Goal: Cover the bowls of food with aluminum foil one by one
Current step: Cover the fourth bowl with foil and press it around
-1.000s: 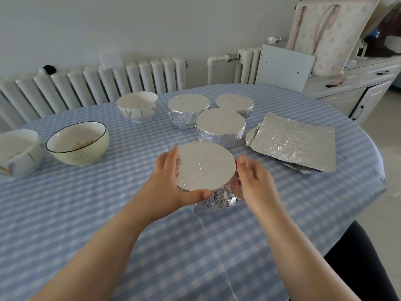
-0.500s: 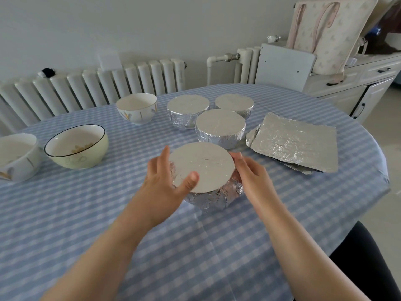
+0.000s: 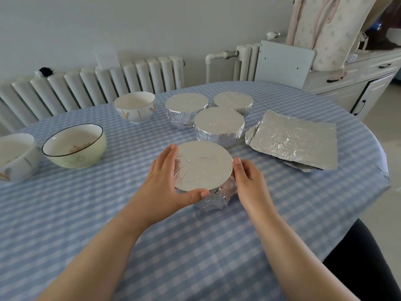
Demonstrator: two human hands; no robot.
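A foil-covered bowl (image 3: 202, 166) stands in the middle of the table. My left hand (image 3: 165, 185) cups its left side, fingers up along the rim and thumb under the front edge. My right hand (image 3: 249, 181) presses the foil against its right side. Three more foil-covered bowls stand behind it (image 3: 218, 124), (image 3: 186, 105), (image 3: 233, 100). Uncovered bowls with food sit to the left: a green one (image 3: 74, 145), a white one (image 3: 134, 106) and another white one (image 3: 16, 157) at the edge. A stack of foil sheets (image 3: 293, 140) lies to the right.
The round table wears a blue checked cloth (image 3: 195, 246). Radiators (image 3: 97, 83) line the wall behind it. A white cabinet (image 3: 351, 83) with a tote bag (image 3: 325, 29) on top stands at the back right. A dark seat edge (image 3: 368, 257) shows at the lower right.
My left thumb slid from the top of the foil lid down to the front edge, and both hands shifted round the bowl's sides. The bowl stayed in place.
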